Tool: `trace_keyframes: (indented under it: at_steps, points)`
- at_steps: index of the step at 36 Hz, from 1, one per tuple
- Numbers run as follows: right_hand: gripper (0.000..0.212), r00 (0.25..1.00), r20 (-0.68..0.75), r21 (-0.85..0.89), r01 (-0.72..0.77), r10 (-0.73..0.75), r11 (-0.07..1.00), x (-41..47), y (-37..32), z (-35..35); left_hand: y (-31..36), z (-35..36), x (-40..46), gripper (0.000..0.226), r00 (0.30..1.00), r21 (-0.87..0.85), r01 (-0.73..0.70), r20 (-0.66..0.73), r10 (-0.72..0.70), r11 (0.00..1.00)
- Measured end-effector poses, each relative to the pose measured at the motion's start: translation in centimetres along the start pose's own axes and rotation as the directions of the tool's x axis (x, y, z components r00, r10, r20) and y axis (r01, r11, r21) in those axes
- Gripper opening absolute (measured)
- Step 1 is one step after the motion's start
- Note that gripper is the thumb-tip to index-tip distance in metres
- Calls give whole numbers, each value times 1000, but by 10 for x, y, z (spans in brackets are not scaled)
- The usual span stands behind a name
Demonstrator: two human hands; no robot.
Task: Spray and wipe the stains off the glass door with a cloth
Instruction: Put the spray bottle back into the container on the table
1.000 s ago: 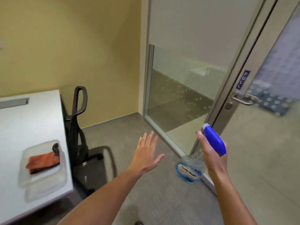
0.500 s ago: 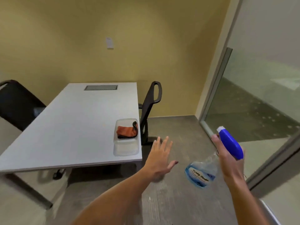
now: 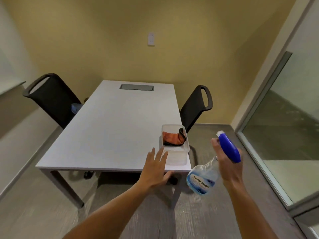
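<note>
The right hand [image 3: 227,168] has its fingers [image 3: 214,144] curled round the neck of the spray bottle [image 3: 205,178], blue trigger head up and the clear, blue-tinted body hanging below the palm. The left hand [image 3: 156,168] is flat, fingers straight and spread, holding nothing, stretched toward the near corner of the table [image 3: 107,131]. Just beyond those fingertips sits a clear plastic tub [image 3: 176,156] with the orange cloth [image 3: 172,139] folded in it, untouched. The glass door [image 3: 290,131] stands well off to the right of the bottle hand. I'd say the cloth is being fetched and the wiping is all to come. The bottle's label carries dark script, too blurred to read.
</note>
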State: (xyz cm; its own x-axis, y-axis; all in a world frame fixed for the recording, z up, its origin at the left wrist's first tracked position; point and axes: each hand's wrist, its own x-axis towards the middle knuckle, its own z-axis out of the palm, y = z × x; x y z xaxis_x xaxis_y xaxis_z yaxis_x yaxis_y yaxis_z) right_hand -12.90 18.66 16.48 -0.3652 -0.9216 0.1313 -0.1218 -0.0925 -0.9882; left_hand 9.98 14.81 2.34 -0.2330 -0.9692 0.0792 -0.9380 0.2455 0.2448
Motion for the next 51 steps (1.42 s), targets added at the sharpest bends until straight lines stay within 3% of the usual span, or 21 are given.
trace_keyframes:
  at_steps: [5, 8, 16, 19, 24, 27, 32, 37, 45, 51]
  points:
    - [54, 993, 6, -1, -119, 119, 993, 1, 14, 60, -54, -4, -12, 91, 996, 4, 80, 35, -80, 997]
    - [63, 992, 44, -34, -114, 115, 993, 2, 18, 91, -76, -4, -14, 92, 995, 23, 95, 34, -96, 995]
    - [45, 989, 147, -54, -21, 29, 998, 27, 35, 156, -110, 4, 3, 93, 982, 48, 181, 44, -183, 982]
    - [59, 978, 204, -36, -43, 50, 998, 40, 44, 174, -118, 7, 18, 93, 973, 66, 220, 53, -223, 973]
    - [33, 967, 255, -9, -25, 26, 1000, 71, 58, 199, -125, 12, 47, 93, 955, 95, 279, 80, -287, 956]
    - [38, 963, 267, -3, -38, 37, 999, 90, 70, 212, -126, 16, 69, 92, 948, 115, 297, 87, -307, 948]
    - [66, 941, 338, -33, -21, 31, 999, 124, 94, 231, -127, 20, 102, 89, 937, 134, 324, 93, -337, 937]
    - [45, 925, 379, -20, 4, 4, 1000, 145, 102, 245, -126, 22, 126, 87, 927, 181, 339, 100, -361, 923]
    - [52, 895, 443, -88, -11, 49, 996, 161, 124, 272, -136, 25, 152, 87, 918, 182, 338, 151, -366, 923]
    - [53, 908, 404, -153, -53, 112, 987, 168, 137, 294, -153, 32, 177, 88, 926, 170, 299, 187, -329, 939]
